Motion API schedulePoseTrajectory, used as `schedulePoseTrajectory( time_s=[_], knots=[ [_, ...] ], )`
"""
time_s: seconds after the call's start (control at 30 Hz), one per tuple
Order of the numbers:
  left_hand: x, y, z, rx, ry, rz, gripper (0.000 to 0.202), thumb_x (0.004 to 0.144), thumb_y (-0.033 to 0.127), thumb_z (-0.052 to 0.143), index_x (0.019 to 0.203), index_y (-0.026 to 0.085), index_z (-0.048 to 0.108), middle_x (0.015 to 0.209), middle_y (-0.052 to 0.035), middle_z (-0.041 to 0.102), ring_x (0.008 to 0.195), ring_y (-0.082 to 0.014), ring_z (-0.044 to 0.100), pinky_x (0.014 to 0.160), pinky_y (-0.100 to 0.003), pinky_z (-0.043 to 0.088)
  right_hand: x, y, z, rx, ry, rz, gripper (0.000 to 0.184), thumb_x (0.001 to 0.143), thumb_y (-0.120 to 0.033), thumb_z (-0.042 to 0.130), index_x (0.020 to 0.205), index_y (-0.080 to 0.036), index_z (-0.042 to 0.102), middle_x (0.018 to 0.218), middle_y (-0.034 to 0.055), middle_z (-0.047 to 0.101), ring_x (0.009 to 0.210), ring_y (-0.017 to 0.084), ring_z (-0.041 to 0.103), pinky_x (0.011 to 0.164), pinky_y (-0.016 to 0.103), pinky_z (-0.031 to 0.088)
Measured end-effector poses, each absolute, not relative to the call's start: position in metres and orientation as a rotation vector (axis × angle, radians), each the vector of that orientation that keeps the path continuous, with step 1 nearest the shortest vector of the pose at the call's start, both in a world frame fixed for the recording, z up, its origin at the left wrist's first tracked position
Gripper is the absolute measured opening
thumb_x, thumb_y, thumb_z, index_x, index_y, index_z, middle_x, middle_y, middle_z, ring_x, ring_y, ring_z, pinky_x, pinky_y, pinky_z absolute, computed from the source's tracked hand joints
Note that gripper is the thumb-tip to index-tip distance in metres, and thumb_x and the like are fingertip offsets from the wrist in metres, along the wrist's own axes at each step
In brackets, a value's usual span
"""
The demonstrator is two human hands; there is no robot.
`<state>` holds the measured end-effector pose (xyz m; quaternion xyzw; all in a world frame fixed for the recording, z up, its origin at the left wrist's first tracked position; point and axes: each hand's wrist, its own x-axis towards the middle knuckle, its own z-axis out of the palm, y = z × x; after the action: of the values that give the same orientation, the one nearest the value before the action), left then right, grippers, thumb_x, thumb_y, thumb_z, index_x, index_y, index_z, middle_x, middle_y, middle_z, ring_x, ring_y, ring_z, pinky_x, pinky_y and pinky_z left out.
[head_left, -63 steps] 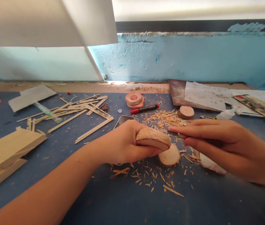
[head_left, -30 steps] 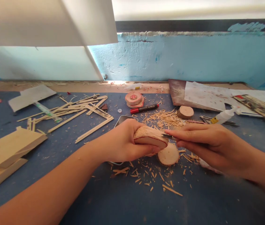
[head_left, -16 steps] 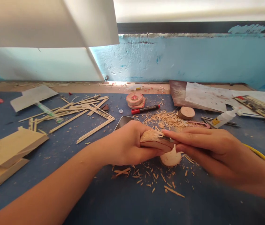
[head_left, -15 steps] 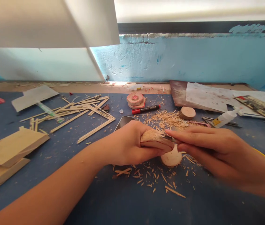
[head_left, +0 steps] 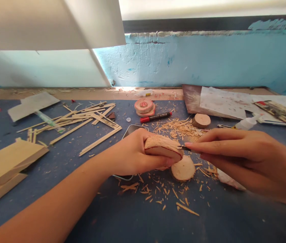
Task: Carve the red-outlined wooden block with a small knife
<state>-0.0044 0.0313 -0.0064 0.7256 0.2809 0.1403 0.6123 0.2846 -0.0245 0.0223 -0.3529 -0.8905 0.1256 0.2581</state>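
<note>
My left hand [head_left: 132, 153] is wrapped round a thick wood slice [head_left: 161, 146], which has a dark red line along its edge and a pale, shaved rim. A small dark blade [head_left: 183, 147] is pinched in the fingers of my right hand [head_left: 239, 155], its tip at the right side of the slice. Most of the blade is hidden by the fingers, so its handle cannot be made out. Just below the held slice, a round wood slice [head_left: 183, 168] lies flat on the table. Under my left hand a phone [head_left: 129, 131] shows in part.
Wood shavings [head_left: 180, 130] are scattered around my hands. Behind them lie a red marker [head_left: 155, 117], stacked wood discs [head_left: 144, 106] and a small log piece [head_left: 201, 120]. Thin sticks [head_left: 82, 118] and boards [head_left: 11, 160] are at left; a glue bottle [head_left: 246, 123] is at right.
My right hand has drawn back slightly to the right, showing the blade tip. The held slice has shifted a little left and tilted, exposing more of the flat slice below.
</note>
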Motion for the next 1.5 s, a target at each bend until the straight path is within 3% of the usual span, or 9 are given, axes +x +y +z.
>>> schedulePoseTrajectory(
  time_s=[0.33, 0.67, 0.77, 0.83, 0.93, 1.17, 1.33, 1.5],
  knots=[
    [-0.004, 0.027, -0.007, 1.587, 0.671, 0.364, 0.026, 0.091, 0.033, 0.081, 0.108, 0.012, 0.084, 0.098, -0.0088, 0.082, 0.084, -0.0200, 0.074, 0.069, -0.025, 0.059, 0.280, -0.026, 0.006, -0.957, -2.328, 0.452, 0.043, 0.103, -0.018, 0.063, 0.140, -0.034, 0.077, 0.119, 0.0076, 0.078, 0.097, 0.020, 0.080, 0.074, 0.026, 0.067],
    [-0.005, 0.028, -0.005, 1.594, 0.699, 0.314, 0.026, 0.094, 0.030, 0.079, 0.110, 0.010, 0.082, 0.099, -0.0087, 0.080, 0.082, -0.0180, 0.070, 0.074, -0.027, 0.057, 0.280, -0.020, -0.005, -0.965, -2.279, 0.495, 0.045, 0.102, -0.019, 0.065, 0.140, -0.040, 0.077, 0.118, 0.0090, 0.070, 0.108, 0.024, 0.076, 0.073, 0.029, 0.068],
    [-0.004, 0.028, -0.003, 1.642, 0.678, 0.310, 0.021, 0.095, 0.028, 0.077, 0.105, 0.010, 0.081, 0.085, -0.0034, 0.071, 0.073, -0.0132, 0.060, 0.065, -0.022, 0.049, 0.275, -0.023, -0.005, -0.948, -2.234, 0.553, 0.044, 0.104, -0.020, 0.066, 0.140, -0.042, 0.076, 0.119, 0.0074, 0.071, 0.109, 0.022, 0.076, 0.078, 0.029, 0.067],
    [-0.003, 0.027, -0.001, 1.706, 0.643, 0.312, 0.017, 0.095, 0.028, 0.077, 0.093, 0.011, 0.077, 0.074, 0.0017, 0.058, 0.066, -0.0094, 0.049, 0.058, -0.019, 0.040, 0.267, -0.027, -0.004, -0.936, -2.203, 0.588, 0.044, 0.104, -0.021, 0.067, 0.141, -0.043, 0.075, 0.119, 0.0059, 0.071, 0.109, 0.019, 0.075, 0.082, 0.027, 0.067],
    [-0.003, 0.027, 0.000, 1.777, 0.598, 0.322, 0.022, 0.097, 0.027, 0.075, 0.082, 0.012, 0.072, 0.070, 0.0042, 0.049, 0.065, -0.0076, 0.041, 0.054, -0.018, 0.034, 0.259, -0.033, -0.001, -0.932, -2.189, 0.565, 0.043, 0.105, -0.021, 0.066, 0.142, -0.042, 0.075, 0.118, 0.0048, 0.070, 0.105, 0.016, 0.074, 0.084, 0.025, 0.066],
    [-0.007, 0.028, -0.001, 1.734, 0.506, 0.347, 0.012, 0.098, 0.022, 0.075, 0.096, 0.011, 0.079, 0.089, -0.0010, 0.072, 0.083, -0.0114, 0.061, 0.075, -0.019, 0.050, 0.278, -0.025, 0.014, -0.977, -2.210, 0.526, 0.035, 0.103, -0.029, 0.071, 0.133, -0.041, 0.081, 0.115, 0.0051, 0.079, 0.105, 0.019, 0.078, 0.083, 0.025, 0.068],
    [-0.008, 0.029, 0.001, 1.653, 0.544, 0.315, 0.008, 0.095, 0.019, 0.079, 0.099, 0.013, 0.080, 0.086, 0.0016, 0.073, 0.076, -0.0080, 0.059, 0.065, -0.015, 0.045, 0.287, -0.021, 0.026, -0.962, -2.316, 0.607, 0.034, 0.103, -0.028, 0.069, 0.132, -0.039, 0.082, 0.110, 0.0054, 0.081, 0.089, 0.018, 0.079, 0.067, 0.022, 0.067],
    [-0.008, 0.028, 0.002, 1.621, 0.556, 0.307, 0.005, 0.096, 0.019, 0.078, 0.097, 0.015, 0.081, 0.081, 0.0038, 0.070, 0.072, -0.0063, 0.055, 0.063, -0.014, 0.042, 0.285, -0.020, 0.023, -0.938, -2.334, 0.639, 0.036, 0.103, -0.024, 0.068, 0.135, -0.036, 0.082, 0.109, 0.0055, 0.081, 0.092, 0.017, 0.079, 0.072, 0.022, 0.067]
  ],
)
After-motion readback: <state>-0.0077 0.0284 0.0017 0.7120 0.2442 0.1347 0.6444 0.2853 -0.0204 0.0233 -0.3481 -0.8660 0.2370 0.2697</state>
